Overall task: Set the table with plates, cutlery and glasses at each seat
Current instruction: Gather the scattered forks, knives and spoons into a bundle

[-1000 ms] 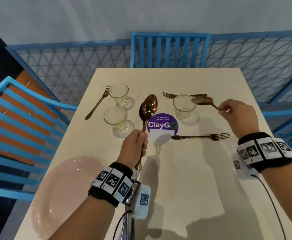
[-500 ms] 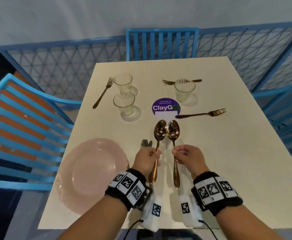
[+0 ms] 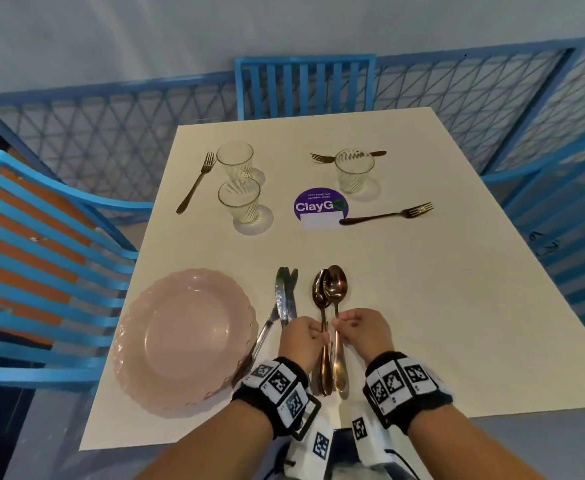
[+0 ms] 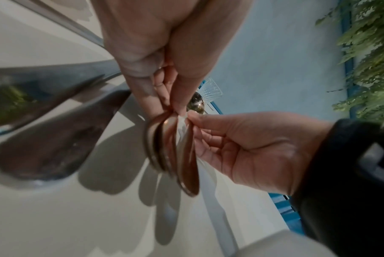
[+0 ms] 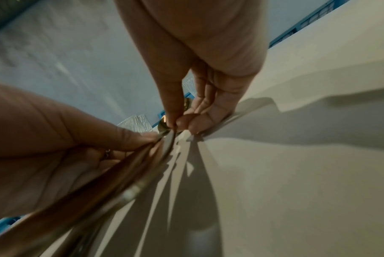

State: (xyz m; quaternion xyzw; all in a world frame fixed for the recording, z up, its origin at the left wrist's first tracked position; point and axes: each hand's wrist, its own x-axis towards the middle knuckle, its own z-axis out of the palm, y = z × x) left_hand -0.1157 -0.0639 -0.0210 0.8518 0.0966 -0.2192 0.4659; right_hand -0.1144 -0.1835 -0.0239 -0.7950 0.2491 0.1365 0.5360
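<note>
On the tabletop (image 3: 405,306) a plate (image 3: 183,341) lies at the near left corner. Just right of the plate lie knives (image 3: 285,299), their tips pointing far. Right of the knives, the left hand (image 3: 303,336) and right hand (image 3: 362,329) meet at the near edge, each holding spoons (image 3: 330,292) whose bowls point far and overlap. Toward the far left a fork (image 3: 195,183) lies left of two glasses (image 3: 239,199), one behind the other. A round sticker (image 3: 320,206) sits mid-table. Behind and right of the sticker stands a third glass (image 3: 354,169), with a second fork (image 3: 322,158) behind it. A third fork (image 3: 388,214) lies right of the sticker. Chairs (image 3: 304,84) stand at the far and left sides.
</note>
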